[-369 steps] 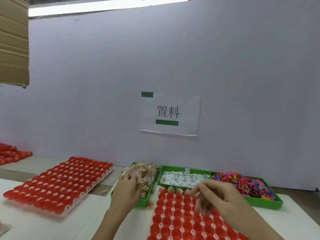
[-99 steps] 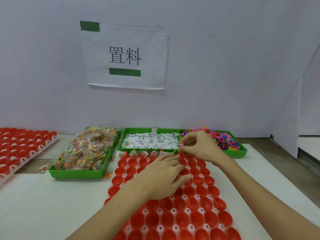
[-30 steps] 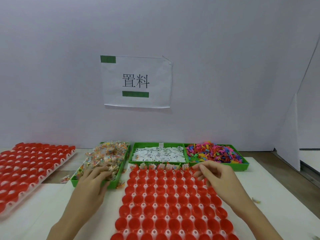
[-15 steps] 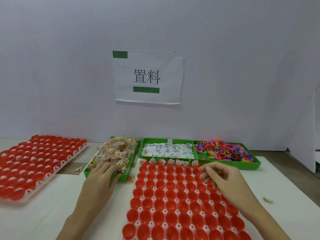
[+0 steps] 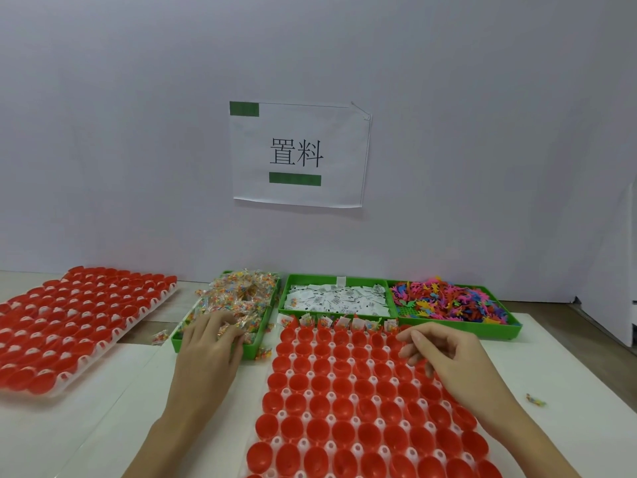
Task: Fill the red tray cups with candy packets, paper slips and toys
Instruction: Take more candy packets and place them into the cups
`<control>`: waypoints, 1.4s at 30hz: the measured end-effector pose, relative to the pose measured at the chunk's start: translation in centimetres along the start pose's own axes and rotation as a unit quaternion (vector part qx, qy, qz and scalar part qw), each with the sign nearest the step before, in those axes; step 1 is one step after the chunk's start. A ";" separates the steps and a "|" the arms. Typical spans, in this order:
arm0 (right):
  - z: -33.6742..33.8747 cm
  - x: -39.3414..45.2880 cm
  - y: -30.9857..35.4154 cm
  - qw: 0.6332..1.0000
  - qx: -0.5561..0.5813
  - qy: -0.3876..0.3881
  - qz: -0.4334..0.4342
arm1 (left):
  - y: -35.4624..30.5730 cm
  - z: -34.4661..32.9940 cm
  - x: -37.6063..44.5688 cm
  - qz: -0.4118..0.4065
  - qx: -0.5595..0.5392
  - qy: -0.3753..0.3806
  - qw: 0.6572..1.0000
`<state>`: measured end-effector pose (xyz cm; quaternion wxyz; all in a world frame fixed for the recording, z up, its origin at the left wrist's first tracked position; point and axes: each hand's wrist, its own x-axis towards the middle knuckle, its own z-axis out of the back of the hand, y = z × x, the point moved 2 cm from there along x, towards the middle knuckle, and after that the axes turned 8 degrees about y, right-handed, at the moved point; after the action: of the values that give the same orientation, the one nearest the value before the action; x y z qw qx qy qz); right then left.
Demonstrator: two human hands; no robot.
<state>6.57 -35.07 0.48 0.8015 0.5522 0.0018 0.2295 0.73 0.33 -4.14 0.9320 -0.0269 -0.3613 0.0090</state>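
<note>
The red tray of cups (image 5: 344, 391) lies in front of me; its far row holds candy packets (image 5: 341, 320), and the other cups look bare. My left hand (image 5: 210, 343) rests with its fingers laid on the candy packet pile (image 5: 241, 294) in the left green tray (image 5: 177, 341). My right hand (image 5: 444, 357) hovers over the upper right of the red tray, with its fingers loosely curled and nothing visible in them. Paper slips (image 5: 337, 300) fill the middle green bin. The right bin holds colourful toys (image 5: 448, 301).
A second tray of red cups (image 5: 79, 322) lies at the left. Loose candy packets sit on the table at the left (image 5: 160, 337) and at the right (image 5: 535, 400). A paper sign (image 5: 298, 153) hangs on the white wall behind, and a white partition (image 5: 632, 270) stands at the far right.
My left hand has slid a little further onto the candy pile. My right hand stays over the tray's upper right. The view has shifted slightly.
</note>
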 end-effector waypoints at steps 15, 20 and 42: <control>0.4 0.0 -0.5 1.000 0.007 -0.002 -0.012 | 0.4 0.1 0.0 -0.084 0.000 -0.038 0.996; 0.6 -0.1 -0.5 1.000 0.015 -0.002 -0.014 | 0.6 0.3 -0.1 -0.070 -0.015 -0.026 0.997; -3.2 15.6 -1.2 0.924 -0.344 0.162 -0.033 | -4.1 1.7 -0.4 0.011 -0.269 -0.027 0.963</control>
<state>20.12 -26.78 2.08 0.9382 0.1972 0.0702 0.2756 -0.66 -3.66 -2.93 0.8803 -0.2800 -0.3750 -0.0777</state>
